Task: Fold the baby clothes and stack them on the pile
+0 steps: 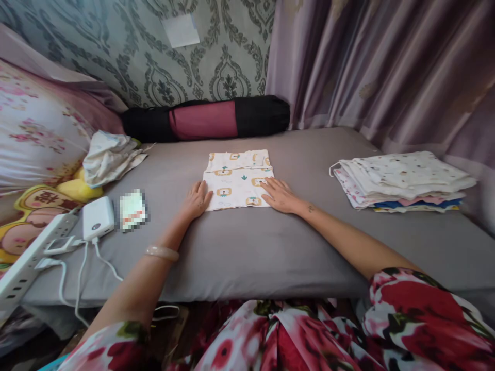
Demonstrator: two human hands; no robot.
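A white cloth garment with tan and green prints lies folded flat on the grey sheet, its far part layered in a narrower strip. My left hand rests at its left edge, fingers stretched forward and lying flat. On its right edge lies my right hand, palm down with the fingers spread over the fabric. Neither hand grips anything. What kind of garment it is I cannot tell.
A stack of folded clothes sits at the right. Behind is a black and red long bag. To the left are a crumpled cloth, a white power bank with cables, a blurred small item and a power strip.
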